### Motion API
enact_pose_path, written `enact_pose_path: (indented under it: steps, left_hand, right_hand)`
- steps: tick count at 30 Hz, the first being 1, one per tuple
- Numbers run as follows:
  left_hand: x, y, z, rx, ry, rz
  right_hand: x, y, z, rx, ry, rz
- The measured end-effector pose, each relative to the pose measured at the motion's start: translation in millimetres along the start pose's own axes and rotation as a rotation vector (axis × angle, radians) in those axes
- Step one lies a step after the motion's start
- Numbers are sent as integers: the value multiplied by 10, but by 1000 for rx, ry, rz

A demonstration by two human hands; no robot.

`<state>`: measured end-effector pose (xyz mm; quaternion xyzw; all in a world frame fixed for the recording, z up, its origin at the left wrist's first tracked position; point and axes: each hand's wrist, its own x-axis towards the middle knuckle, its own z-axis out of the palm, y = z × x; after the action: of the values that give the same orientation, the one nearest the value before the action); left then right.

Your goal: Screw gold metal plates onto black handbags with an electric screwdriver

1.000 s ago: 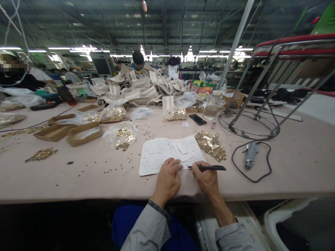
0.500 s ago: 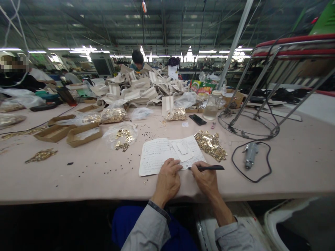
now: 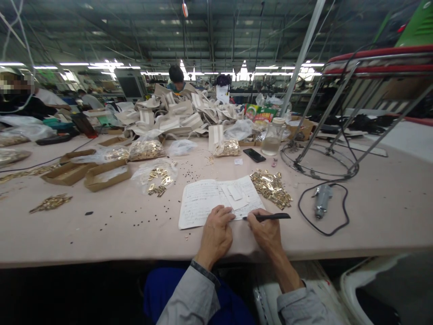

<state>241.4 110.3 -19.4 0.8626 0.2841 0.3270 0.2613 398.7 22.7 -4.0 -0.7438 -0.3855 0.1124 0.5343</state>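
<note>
An open notebook [image 3: 198,203] with handwriting on both pages lies in front of me, and small loose paper slips [image 3: 236,193] rest on its right page. My left hand [image 3: 217,230] lies flat across the notebook's lower edge, fingers stretched onto the page. In my right hand [image 3: 265,230] a black pen [image 3: 273,216] is pinched, its tip at the bottom of the right page. Just beyond the notebook's right side is a pile of gold-coloured metal pieces [image 3: 271,187].
A grey power screwdriver [image 3: 324,201] with a looped cord lies right, below an upturned-looking metal-legged stool [image 3: 304,155]. Behind are a phone [image 3: 254,155], a glass jar [image 3: 272,137], bagged metal parts [image 3: 147,149] and heaped beige straps [image 3: 182,113]. Cardboard trays [image 3: 107,176] stand left. A person [image 3: 176,79] sits beyond.
The whole view has shifted very slightly. Both hands, the pen and the notebook keep nearly the same places.
</note>
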Motion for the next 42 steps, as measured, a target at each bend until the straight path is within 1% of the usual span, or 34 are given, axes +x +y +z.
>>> enact_pose_path:
  steps: [4, 13, 17, 19, 21, 22, 24, 26, 28, 31, 33, 35, 36, 37, 38, 39, 40, 42]
  left_hand:
    - [8, 0, 9, 4, 1, 6]
    - [-7, 3, 4, 11, -1, 2]
    - [2, -8, 1, 15, -2, 1]
    - [4, -10, 6, 9, 17, 20]
    - [-10, 4, 11, 8, 72, 41]
    - [-27, 18, 11, 15, 121, 47]
    - [-90, 61, -8, 51, 264, 53]
    - [-193, 116, -62, 110, 416, 40]
    - [-320, 176, -162, 170, 534, -27]
    - [-471, 249, -383, 238, 642, -215]
    - [-493, 257, -539, 266, 660, -366]
    - [-457, 213, -671, 245, 615, -536]
    - [-427, 173, -723, 207, 573, -624]
    - [-396, 124, -766, 154, 526, -703]
    - [-365, 70, -801, 97, 489, -768]
    - [-338, 15, -829, 39, 471, -813]
    - [-314, -37, -850, -41, 486, -844]
    - [-270, -120, -877, -238, 567, -878]
  right_hand:
    - [-4, 14, 3, -14, 27, -2]
    - [1, 17, 10, -11, 19, -23]
    - [-19, -11, -26, 62, 108, 18]
    - [-42, -5, -36, 117, 159, 23]
    - [-74, 17, -35, 153, 185, 5]
    - [-91, 31, -33, 164, 193, -12]
    - [-116, 53, -36, 171, 216, -67]
    - [-110, 54, -56, 147, 243, -181]
    - [-58, 21, -90, 87, 227, -339]
    - [127, -92, -104, -46, 109, -527]
    - [302, -195, -49, -173, 1, -593]
    - [476, -298, 42, -345, -131, -626]
    - [549, -340, 85, -435, -182, -623]
    - [606, -371, 116, -513, -203, -603]
    - [645, -385, 130, -572, -183, -565]
    - [665, -379, 126, -609, -123, -510]
    - [666, -352, 104, -630, -39, -434]
    - [622, -246, 27, -655, 106, -234]
